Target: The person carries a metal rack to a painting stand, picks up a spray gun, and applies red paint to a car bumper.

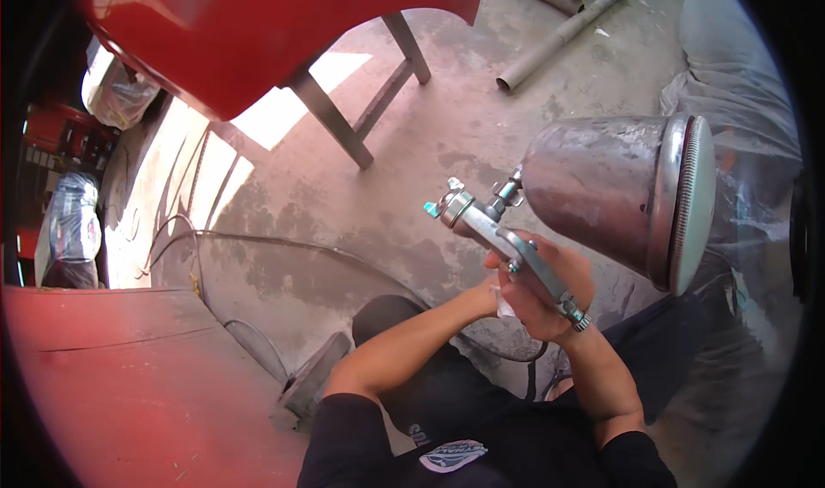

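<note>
Silver, gripped in a curled right hand (574,275): a gravity-feed spray gun (488,226), right of centre. Cannot tell the partly hidden left hand's (492,288) grip. Leaves open concrete floor (412,192) before the red body panel's (292,37) edge.

One spray gun (490,224), one metal cup (593,192), one lid (694,209), two forearms (412,329), one shirt badge (454,456), one glossy red panel (292,37), two stand legs (331,118), two grey tubes (563,37).

A long tube (563,39) lies on the concrete floor (464,84) left of plastic sheeting (730,54).
</note>
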{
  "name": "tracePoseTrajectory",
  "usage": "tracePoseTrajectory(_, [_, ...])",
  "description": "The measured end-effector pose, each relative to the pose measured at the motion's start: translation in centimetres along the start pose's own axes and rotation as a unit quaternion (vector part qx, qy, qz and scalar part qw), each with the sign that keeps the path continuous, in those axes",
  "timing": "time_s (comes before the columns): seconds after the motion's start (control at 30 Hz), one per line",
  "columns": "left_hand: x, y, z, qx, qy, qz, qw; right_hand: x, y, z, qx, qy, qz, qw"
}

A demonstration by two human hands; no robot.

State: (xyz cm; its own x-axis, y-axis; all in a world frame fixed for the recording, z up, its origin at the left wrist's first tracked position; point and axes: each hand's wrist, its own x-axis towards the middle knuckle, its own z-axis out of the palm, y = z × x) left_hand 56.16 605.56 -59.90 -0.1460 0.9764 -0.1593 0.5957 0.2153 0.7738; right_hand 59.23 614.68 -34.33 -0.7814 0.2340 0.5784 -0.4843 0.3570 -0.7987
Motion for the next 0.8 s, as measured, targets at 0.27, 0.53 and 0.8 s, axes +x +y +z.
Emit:
tracePoseTrajectory(0.27, [-5.6,9.3,-0.1,0.274,-0.384,-0.025,0.881,0.4,2.9,3.2,-0.153,0.127,0.138,0.97])
tracePoseTrajectory(0.53, [-9.5,13.6,-2.5,0.229,-0.437,0.073,0.866,2.1,7.2,7.1,-0.241,0.19,0.123,0.944])
tracePoseTrajectory(0.8, [-10.3,11.5,-2.9,0.12,-0.398,0.178,0.892,2.7,5.6,7.5,-0.172,0.265,0.225,0.922])
